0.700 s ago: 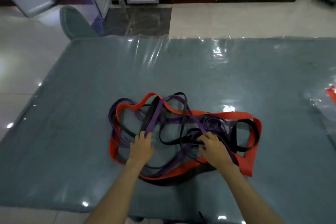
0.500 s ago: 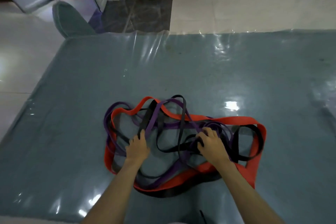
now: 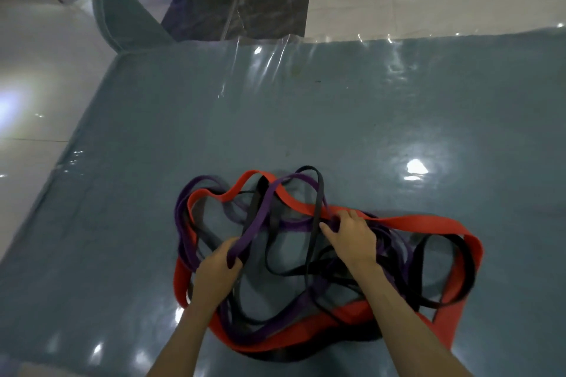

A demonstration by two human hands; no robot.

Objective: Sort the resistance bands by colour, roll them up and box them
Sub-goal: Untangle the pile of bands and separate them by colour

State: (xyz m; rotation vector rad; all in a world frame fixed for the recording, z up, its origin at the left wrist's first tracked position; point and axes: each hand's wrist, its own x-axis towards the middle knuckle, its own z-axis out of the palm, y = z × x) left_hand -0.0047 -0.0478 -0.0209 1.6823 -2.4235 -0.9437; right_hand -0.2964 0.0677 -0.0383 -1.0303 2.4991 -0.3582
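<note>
Beyond and to either side of both hands the tabletop (image 3: 306,119) lies open, while the tangled bands (image 3: 306,254) crowd between them.

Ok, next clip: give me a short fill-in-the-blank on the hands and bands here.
1. The left hand grips a ___ band.
2. The widest band in the tangle is ___.
3. The bands lie on a ___ table under clear plastic.

Missing: purple; red; grey
</note>
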